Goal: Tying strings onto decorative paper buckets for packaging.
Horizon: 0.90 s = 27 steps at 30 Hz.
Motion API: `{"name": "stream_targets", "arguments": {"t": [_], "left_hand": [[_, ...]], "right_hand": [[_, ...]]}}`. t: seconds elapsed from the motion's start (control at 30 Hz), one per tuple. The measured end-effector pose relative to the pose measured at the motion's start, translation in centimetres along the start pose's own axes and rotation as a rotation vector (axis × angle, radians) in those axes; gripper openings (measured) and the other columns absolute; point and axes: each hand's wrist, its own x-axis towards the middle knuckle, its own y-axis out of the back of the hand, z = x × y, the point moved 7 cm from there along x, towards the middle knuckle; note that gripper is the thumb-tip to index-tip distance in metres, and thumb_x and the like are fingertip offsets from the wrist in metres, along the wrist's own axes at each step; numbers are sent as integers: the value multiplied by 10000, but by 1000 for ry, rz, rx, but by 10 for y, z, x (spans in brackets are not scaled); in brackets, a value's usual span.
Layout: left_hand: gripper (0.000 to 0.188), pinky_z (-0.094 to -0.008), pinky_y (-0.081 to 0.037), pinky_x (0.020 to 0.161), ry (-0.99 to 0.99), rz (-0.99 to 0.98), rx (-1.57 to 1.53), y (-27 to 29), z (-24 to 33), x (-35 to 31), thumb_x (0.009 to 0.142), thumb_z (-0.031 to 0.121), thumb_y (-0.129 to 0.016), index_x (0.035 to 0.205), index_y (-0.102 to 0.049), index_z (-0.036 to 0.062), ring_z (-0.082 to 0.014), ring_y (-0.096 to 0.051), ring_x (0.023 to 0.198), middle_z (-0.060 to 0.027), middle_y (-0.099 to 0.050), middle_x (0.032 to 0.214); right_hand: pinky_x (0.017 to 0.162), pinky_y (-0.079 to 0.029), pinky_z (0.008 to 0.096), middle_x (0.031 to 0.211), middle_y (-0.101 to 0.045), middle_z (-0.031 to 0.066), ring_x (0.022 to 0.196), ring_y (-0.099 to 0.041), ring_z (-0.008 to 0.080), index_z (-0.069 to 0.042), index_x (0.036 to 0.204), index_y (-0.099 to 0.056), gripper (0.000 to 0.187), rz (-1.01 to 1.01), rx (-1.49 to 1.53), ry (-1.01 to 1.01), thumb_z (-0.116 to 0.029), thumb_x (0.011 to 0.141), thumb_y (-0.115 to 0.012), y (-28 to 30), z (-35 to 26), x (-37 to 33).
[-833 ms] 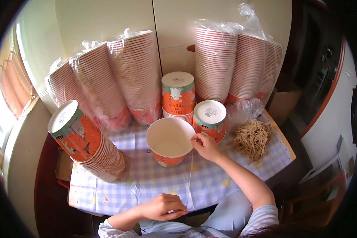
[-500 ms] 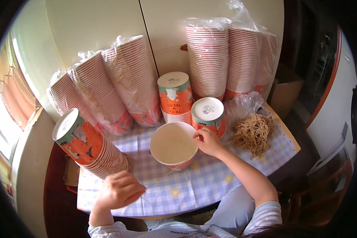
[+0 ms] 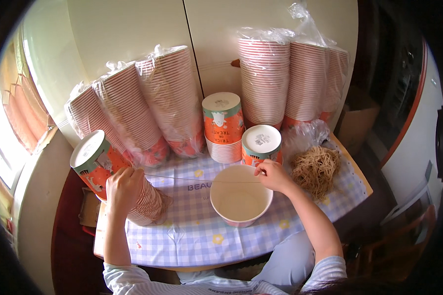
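Note:
A thin string [image 3: 192, 179] runs nearly straight between my two hands. My left hand [image 3: 124, 186] is closed on one part of it, in front of the leaning stack of orange-and-green paper buckets [image 3: 101, 164]. With thumb and fingers pinched, my right hand [image 3: 273, 175] holds the string at the right rim of a single white-lined paper bucket [image 3: 241, 196]. That bucket stands mouth up, and the string crosses its opening; whether it is fastened to the bucket I cannot tell. Just behind my right hand sits an upside-down bucket [image 3: 262, 140].
A tangled heap of tan string [image 3: 316, 172] lies right, beside crumpled clear plastic [image 3: 307, 133]. Bagged bucket stacks [image 3: 170, 98] lean at the back left; more bagged stacks [image 3: 264, 78] stand at the back right. Between them is an upturned stack [image 3: 223, 120]. A checked cloth [image 3: 182, 241] covers the table.
My left hand has moved up and away from me, and the string now shows taut between my hands. The single bucket has shifted right and toward me; my right hand moved slightly right.

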Motion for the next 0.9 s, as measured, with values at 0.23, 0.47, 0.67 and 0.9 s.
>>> {"name": "stream_targets", "arguments": {"t": [0.23, 0.47, 0.67, 0.9], "left_hand": [[72, -335, -464, 510, 160, -23, 0, -23, -31, -22, 716, 139, -606, 735, -593, 70, -241, -579, 580, -90, -575, 638], [150, -255, -493, 641, 285, -124, -1095, -53, 10, -32, 751, -8, -566, 891, -619, -6, -161, -617, 719, -97, -635, 802], [221, -288, -450, 771, 169, -327, -1946, -101, 60, -54, 842, 77, -460, 966, -585, -57, -176, -575, 861, -125, -611, 920], [211, -284, -501, 750, 447, -357, -2282, -142, 98, -61, 855, 51, -503, 1047, -520, -36, -166, -598, 823, -110, -598, 923]], "right_hand": [[735, -447, 338, 880, -556, 105, 830, -555, 253, -56, 783, -597, 129, -75, -17, -59, -93, 669, -550, 4, 6, -3], [874, -385, 373, 1013, -523, 111, 995, -479, 276, -61, 875, -598, 228, 49, -345, 353, -64, 651, -554, -6, -52, -16], [838, -406, 374, 1001, -527, 161, 971, -507, 322, -19, 996, -498, 294, -152, 90, 339, -141, 737, -566, -34, -107, -23], [773, -416, 344, 967, -519, 159, 902, -537, 257, -14, 980, -425, 259, -404, 344, 115, -172, 807, -536, -94, -76, -20]]}}
